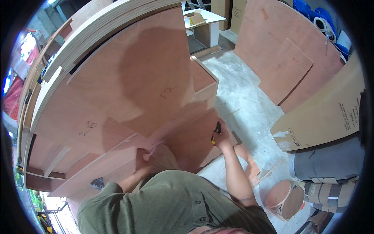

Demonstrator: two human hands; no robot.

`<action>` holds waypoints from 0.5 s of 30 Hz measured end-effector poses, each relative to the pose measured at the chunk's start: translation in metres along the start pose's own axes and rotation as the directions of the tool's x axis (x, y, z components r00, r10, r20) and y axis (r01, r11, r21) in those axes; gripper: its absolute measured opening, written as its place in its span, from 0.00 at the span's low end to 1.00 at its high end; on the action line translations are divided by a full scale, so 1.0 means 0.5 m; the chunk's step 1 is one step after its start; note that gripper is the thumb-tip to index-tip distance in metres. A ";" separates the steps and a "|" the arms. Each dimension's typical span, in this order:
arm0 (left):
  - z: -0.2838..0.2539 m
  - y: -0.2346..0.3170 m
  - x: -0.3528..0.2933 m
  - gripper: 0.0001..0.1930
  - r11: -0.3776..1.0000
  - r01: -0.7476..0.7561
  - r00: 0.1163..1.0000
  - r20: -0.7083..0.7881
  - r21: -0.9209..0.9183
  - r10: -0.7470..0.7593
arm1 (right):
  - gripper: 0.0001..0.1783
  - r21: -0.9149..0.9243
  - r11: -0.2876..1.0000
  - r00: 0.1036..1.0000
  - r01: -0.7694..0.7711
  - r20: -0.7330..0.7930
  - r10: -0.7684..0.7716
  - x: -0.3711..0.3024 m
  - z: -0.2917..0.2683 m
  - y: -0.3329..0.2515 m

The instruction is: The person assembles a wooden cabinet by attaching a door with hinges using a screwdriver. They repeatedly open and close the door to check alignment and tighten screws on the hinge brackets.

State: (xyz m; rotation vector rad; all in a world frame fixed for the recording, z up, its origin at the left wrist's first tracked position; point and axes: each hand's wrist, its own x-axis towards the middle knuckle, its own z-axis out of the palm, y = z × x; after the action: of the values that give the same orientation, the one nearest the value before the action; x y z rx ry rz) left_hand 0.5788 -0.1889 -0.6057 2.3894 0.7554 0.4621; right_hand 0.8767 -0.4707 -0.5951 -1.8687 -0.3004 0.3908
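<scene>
My right hand is closed round a small black-and-yellow hand tool, held over a reddish-brown plywood sheet. The tool's exact kind is hard to make out. Lower and further left, my left hand is in shadow beside the edge of a long plywood strip. Its fingers look curled in, and anything between them is hidden. In front of me a large plywood panel with handwritten pencil marks fills the left half, darkened by my shadow.
Plywood sheets lean at the far right. Nearer are a bent cardboard sheet, a grey drum and round wood pieces. A white table stands at the back. Wood scraps lie on the concrete floor.
</scene>
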 end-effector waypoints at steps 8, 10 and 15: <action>-0.189 -0.118 0.028 0.44 0.915 0.403 0.632 -0.715 -0.025 -0.298 | 0.34 0.029 0.984 0.946 0.173 -0.283 -0.158 0.100 -0.019 -0.023; -0.194 -0.104 0.022 0.44 0.899 0.239 0.622 -0.653 -0.367 -0.432 | 0.30 -0.059 0.951 0.894 0.305 -0.327 -0.307 0.179 -0.012 -0.043; -0.225 -0.165 0.014 0.48 0.792 0.061 0.641 -0.584 -0.608 -0.498 | 0.26 -0.334 0.798 0.739 0.501 -0.316 -0.595 0.350 0.017 -0.143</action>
State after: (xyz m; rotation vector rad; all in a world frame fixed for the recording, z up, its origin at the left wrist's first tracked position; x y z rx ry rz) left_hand 0.4972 -0.0815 -0.5696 1.4475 1.1429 1.3345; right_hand 1.0319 -0.3716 -0.5507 -1.9204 -0.6145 -0.4664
